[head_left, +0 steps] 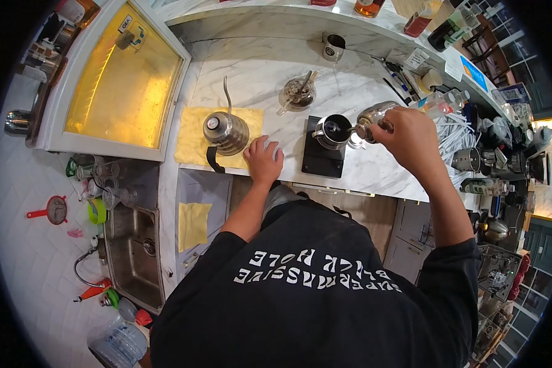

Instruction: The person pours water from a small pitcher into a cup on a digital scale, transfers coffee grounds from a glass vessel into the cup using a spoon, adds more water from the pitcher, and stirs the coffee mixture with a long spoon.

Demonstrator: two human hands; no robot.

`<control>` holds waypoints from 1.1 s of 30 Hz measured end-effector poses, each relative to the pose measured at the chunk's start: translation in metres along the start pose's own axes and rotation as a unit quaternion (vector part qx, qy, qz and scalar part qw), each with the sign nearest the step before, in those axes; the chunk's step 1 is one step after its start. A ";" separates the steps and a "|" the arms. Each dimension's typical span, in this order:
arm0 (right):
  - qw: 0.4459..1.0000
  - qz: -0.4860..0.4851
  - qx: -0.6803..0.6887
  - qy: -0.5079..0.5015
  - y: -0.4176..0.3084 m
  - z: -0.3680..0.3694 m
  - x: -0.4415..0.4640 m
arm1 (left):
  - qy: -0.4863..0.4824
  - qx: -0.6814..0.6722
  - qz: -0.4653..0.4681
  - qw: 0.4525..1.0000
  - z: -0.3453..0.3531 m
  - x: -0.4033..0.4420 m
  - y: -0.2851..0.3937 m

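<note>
My right hand is closed at the right of a metal cup, pinching a shiny thing whose kind I cannot make out. Its narrow end points toward the rim of the cup. Dark contents show inside the cup, which stands on a black scale. My left hand lies flat at the counter's front edge, fingers spread, holding nothing. Just left of it, a steel gooseneck kettle with a black handle sits on a yellow cloth. A shiny rounded vessel is partly hidden behind my right hand.
Farther back on the marble counter are a glass pot and a small pitcher. White straws and bottles crowd the right side. A sink and yellow-lit glass door are at left.
</note>
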State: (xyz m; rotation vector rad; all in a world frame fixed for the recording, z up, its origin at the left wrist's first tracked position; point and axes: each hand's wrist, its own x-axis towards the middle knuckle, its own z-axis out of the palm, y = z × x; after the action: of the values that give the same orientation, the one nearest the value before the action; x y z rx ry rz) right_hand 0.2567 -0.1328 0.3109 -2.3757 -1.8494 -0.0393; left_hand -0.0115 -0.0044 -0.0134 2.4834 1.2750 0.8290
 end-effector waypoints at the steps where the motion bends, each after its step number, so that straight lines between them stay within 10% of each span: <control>1: 1.000 0.000 0.002 -0.007 -0.003 0.000 0.000 | 0.001 0.001 -0.001 1.000 0.001 0.000 0.000; 33: 0.999 0.017 0.003 -0.029 -0.008 0.000 -0.002 | 0.007 0.008 -0.001 1.000 0.003 -0.001 -0.002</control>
State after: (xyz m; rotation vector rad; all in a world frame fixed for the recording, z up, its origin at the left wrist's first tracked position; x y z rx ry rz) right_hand 0.2488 -0.1330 0.3109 -2.4285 -1.8308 0.0387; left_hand -0.0116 -0.0038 -0.0177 2.4918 1.2935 0.8403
